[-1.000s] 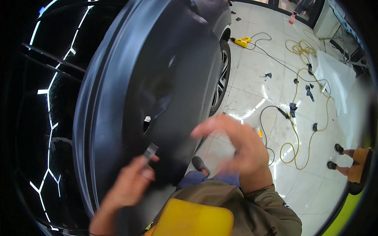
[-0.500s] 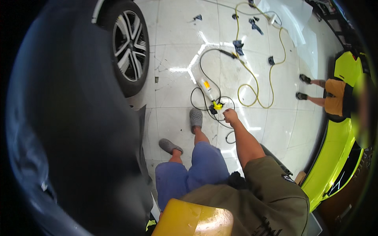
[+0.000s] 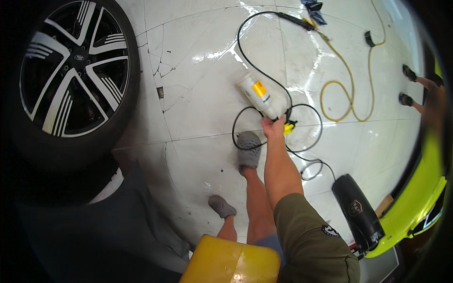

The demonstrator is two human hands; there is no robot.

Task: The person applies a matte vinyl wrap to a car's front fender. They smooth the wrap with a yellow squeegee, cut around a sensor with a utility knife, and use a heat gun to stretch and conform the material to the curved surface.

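Note:
My right hand (image 3: 273,126) reaches down at the neck of a spray bottle (image 3: 255,92), with its fingers closed around it. The bottle has a whitish see-through body, a yellow-orange label and a yellow spray head (image 3: 289,127), which shows just beyond my hand. It lies slanted low over the floor, among loops of a thin black cord (image 3: 306,106). My left hand is out of view. A smooth yellow block-like thing (image 3: 231,259) fills the bottom edge; what holds it up is hidden.
A car wheel (image 3: 78,70) stands at the left, above dark sheeting or bodywork (image 3: 94,226). A black cylinder-shaped device (image 3: 356,212) lies at the right, near a lime-green car (image 3: 410,207). A yellow hose (image 3: 351,89) curls across the cracked tile floor. Another person's legs (image 3: 413,87) show at far right.
My view has moved lower and closer to the floor and wheel. My right hand has come down onto the spray bottle and closed at its neck. The black device has come into fuller view.

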